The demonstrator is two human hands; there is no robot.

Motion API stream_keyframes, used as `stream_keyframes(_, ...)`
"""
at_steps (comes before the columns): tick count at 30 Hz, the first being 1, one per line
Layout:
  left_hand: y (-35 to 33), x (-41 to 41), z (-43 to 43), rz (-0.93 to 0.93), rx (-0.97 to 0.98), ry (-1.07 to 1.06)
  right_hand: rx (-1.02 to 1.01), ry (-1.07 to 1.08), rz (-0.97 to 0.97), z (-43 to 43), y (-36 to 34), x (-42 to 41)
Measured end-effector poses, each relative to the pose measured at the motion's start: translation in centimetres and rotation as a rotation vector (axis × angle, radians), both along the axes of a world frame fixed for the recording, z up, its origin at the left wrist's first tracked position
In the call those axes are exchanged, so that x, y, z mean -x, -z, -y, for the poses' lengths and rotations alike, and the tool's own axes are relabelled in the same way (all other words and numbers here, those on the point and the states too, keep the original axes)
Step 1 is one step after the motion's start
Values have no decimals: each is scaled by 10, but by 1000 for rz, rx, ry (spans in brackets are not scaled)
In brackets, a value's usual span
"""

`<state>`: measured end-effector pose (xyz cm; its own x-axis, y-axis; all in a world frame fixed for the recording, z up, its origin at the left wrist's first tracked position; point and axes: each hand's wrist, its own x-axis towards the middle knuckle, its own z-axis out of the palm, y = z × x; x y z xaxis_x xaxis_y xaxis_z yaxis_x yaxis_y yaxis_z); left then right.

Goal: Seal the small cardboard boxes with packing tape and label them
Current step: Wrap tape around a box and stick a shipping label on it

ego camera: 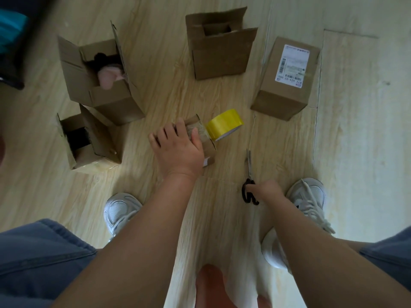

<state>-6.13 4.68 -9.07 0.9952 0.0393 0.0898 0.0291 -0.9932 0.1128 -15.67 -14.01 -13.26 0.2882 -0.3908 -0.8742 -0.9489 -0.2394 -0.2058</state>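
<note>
A small taped cardboard box (208, 147) lies on the wooden floor in the middle, and my left hand (178, 147) grips it from above, fingers curled over its top. A yellow roll of packing tape (224, 124) lies right behind the box, touching it. My right hand (266, 191) holds the black handles of a pair of scissors (249, 174) resting on the floor, blades pointing away. A sealed box with a white shipping label (287, 78) stands at the right.
Three open boxes stand on the floor: one at the back centre (220, 54), one at the left with something pink inside (100, 83), one lower left (89, 143). My two white shoes (121, 211) flank my arms.
</note>
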Motion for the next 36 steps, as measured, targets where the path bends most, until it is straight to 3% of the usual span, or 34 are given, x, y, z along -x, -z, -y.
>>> stream_keyframes(3,-6,3,-1,-38,23,9,-270,378,94,4,-15,-7)
stream_keyframes(5,-10,4,-1,-44,23,17,-435,441,196,7,-30,-9)
stream_keyframes(8,-14,6,-2,-64,31,22,-657,404,355,11,-55,-9)
stream_keyframes(13,-22,8,-8,-127,92,-2,-969,199,391,21,-72,-1)
stream_keyframes(18,-36,-3,-12,-228,246,-14,-933,-72,221,25,-75,0)
stream_keyframes(27,-60,-32,-6,-411,731,35,-795,-193,173,15,-90,-19)
stream_keyframes(36,-76,-72,5,-729,795,44,-598,-310,275,-6,-84,-47)
